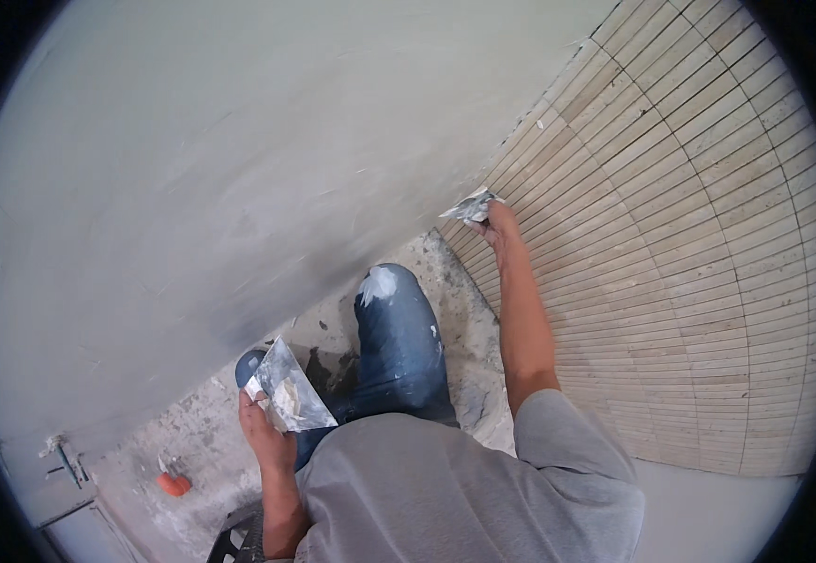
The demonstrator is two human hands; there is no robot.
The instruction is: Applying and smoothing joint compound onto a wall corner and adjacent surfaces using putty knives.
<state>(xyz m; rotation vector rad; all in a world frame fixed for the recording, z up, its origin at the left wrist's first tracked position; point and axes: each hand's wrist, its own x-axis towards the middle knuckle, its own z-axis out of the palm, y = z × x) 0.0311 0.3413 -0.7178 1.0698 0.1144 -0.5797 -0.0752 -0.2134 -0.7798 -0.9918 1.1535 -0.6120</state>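
My right hand is closed round a putty knife whose blade is smeared with white compound. That blade lies at the corner where the smooth grey wall meets the wall of narrow beige tiles; whether it touches the surface I cannot tell. Lower and to the left, my left hand grips a wide, flat metal scraper over my left leg. A dab of whitish putty sits on its face. The fingers beneath this scraper are partly hidden.
Rough, stained concrete floor runs along the wall's foot. An orange-handled tool lies on it at the lower left, near pipe fittings on the wall. Part of a black seat or stool shows beside my left arm.
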